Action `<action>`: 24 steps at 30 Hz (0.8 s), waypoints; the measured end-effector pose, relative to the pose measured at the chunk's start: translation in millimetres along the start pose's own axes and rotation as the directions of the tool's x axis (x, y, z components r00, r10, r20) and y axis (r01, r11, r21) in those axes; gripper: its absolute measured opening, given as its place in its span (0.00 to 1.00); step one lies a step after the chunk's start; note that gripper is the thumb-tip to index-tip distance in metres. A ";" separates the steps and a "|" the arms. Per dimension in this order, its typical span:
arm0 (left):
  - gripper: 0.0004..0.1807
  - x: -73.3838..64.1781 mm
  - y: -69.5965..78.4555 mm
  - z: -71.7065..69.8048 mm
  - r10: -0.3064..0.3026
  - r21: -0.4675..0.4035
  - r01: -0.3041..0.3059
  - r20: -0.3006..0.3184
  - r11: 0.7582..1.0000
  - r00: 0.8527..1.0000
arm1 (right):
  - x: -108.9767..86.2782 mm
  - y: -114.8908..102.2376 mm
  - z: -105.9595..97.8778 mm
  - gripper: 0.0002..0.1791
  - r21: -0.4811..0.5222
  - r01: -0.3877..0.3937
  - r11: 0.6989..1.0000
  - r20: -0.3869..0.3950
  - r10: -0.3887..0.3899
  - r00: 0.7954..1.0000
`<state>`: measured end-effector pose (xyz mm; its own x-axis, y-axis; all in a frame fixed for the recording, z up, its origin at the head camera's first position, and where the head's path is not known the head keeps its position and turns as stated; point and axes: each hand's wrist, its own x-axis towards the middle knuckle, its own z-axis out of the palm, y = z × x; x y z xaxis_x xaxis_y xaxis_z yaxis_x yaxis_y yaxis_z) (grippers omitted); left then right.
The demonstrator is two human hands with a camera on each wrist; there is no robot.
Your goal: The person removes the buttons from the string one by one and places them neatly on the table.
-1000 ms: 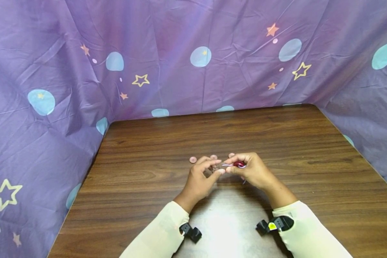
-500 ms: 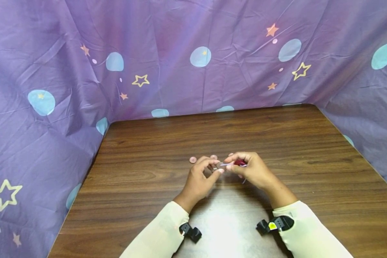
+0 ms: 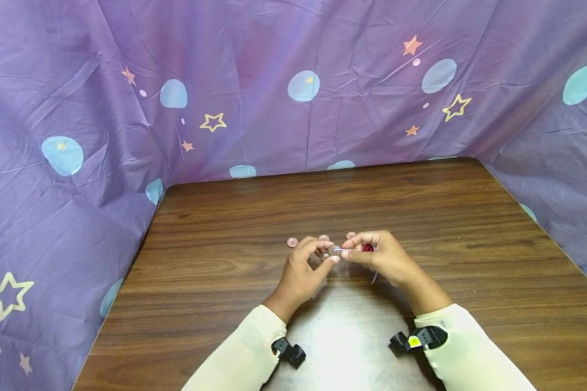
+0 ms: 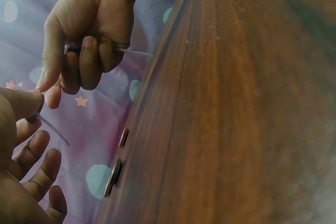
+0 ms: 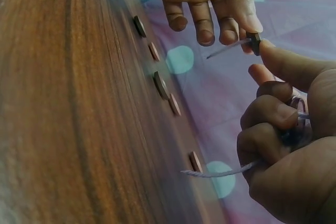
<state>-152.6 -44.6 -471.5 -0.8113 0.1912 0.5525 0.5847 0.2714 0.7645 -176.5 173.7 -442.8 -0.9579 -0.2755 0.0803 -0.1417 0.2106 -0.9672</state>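
My left hand (image 3: 304,271) pinches a dark, flat button (image 5: 254,43) between thumb and index fingertip, its other fingers loosely spread. A thin pale purple cord (image 5: 228,49) runs through the button, its end sticking out on the left hand's side. Against the button's other face, the thumb and index finger of my right hand (image 3: 382,255) pinch the cord. That hand's remaining fingers curl round a dark red piece (image 3: 368,247), mostly hidden in the palm. From below its fist hangs the cord's loose tail (image 5: 220,173).
Pink round buttons lie on the brown wooden table (image 3: 235,217) just beyond the hands: one at left (image 3: 292,243), another pink button (image 3: 324,238) mid, and a third pink button (image 3: 350,235) behind the right fingers. Darker buttons (image 5: 160,85) show in the right wrist view. Purple curtain (image 3: 254,81) surrounds the table.
The cord's tip has moved left from the gap between the hands onto the button. My right fingers have closed in nearer the button, and the red piece shows less. The left hand has barely moved.
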 end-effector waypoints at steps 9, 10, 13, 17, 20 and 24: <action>0.14 0.9 0.5 -1.0 -0.001 -0.007 0.001 -0.001 1.000 1.000 | -1.3 -1.0 -2.8 0.15 0.041 -0.023 0.999 0.029 0.022 0.999; 0.14 1.0 0.5 -1.0 -0.005 -0.005 0.005 -0.001 1.000 1.000 | -1.4 -1.1 -3.3 0.14 0.047 -0.021 0.999 0.030 0.020 0.999; 0.15 0.8 0.6 -1.4 -0.019 0.002 0.019 0.002 1.000 1.000 | -1.2 -0.9 -4.8 0.13 0.049 -0.012 0.999 0.027 0.011 1.000; 0.16 0.5 0.5 -1.8 -0.042 0.012 0.042 0.003 0.999 0.999 | -0.6 0.1 -7.3 0.08 0.054 -0.002 0.999 0.024 0.000 1.000; 0.16 0.3 0.7 -1.9 -0.058 0.017 0.058 0.003 0.998 0.998 | -0.3 1.0 -9.4 0.03 0.091 -0.004 0.996 0.024 0.002 1.000; 0.15 0.3 1.4 -1.9 -0.063 0.022 0.063 0.003 0.998 0.998 | -0.5 0.7 -11.5 0.02 0.157 -0.002 0.988 0.028 -0.003 1.000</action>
<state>-152.0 -46.0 -469.6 -0.8465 0.1766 0.5023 0.5323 0.3036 0.7903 -179.0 184.8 -440.8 -0.9503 -0.3020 0.0761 -0.0989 0.0611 -0.9932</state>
